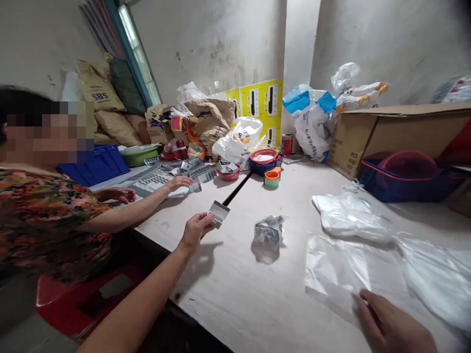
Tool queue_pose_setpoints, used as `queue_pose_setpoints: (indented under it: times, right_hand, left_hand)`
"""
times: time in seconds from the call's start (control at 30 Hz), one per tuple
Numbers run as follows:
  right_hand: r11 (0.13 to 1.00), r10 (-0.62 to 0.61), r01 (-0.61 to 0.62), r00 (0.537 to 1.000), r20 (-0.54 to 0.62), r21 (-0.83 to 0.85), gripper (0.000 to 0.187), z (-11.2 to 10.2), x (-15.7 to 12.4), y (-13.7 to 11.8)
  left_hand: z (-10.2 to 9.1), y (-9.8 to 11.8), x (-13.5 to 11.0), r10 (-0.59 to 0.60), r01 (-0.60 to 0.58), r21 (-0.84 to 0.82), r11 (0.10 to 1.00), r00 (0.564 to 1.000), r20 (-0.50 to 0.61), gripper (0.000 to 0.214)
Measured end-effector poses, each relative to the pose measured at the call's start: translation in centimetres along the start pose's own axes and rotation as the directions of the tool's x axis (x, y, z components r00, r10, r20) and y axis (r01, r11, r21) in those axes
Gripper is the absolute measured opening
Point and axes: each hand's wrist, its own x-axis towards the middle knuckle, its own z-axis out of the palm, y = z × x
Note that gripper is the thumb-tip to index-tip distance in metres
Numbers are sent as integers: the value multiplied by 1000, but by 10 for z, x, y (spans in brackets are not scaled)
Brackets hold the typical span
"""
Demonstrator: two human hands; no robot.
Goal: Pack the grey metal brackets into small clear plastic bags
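Note:
My left hand (195,233) pinches a small folded metal bracket (219,214) between thumb and fingers, above the pale table (228,289). My right hand (390,323) lies at the lower right, fingers apart, touching a flat clear plastic bag (338,269). Between my hands sits a small clear bag of dark metal parts (268,233). Further right lies a crumpled white plastic bag (349,215). A co-worker's hand (178,184) rests on a stack of perforated metal pieces (154,181), out of reach of my hands.
A co-worker (47,211) sits at the table's left edge, with a blue crate (95,166) behind. Small baskets (263,162) and cups (271,179) stand at the far side. A cardboard box (397,132) holding a blue basket stands at the right. Sacks and bags line the wall.

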Motion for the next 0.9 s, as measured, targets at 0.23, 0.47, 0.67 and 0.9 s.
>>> queue_pose_setpoints:
  times: [0.23, 0.47, 0.67, 0.9]
  right_hand:
    - [976, -151, 166, 982, 117, -138, 28, -18, 12, -18]
    - [964, -135, 163, 981, 142, -210, 31, -28, 17, -26]
    - [968, -141, 163, 982, 126, -188, 34, -30, 18, -24]
    - [964, -233, 242, 969, 82, -110, 34, -35, 21, -26]
  left_hand:
    - [63, 35, -151, -187, 516, -273, 812, 673, 716, 37]
    - [128, 57, -210, -280, 588, -15, 809, 407, 870, 34]
    - [156, 55, -208, -399, 570, 127, 811, 382, 834, 48]
    - [170, 58, -200, -439, 582, 138, 801, 415, 797, 56]
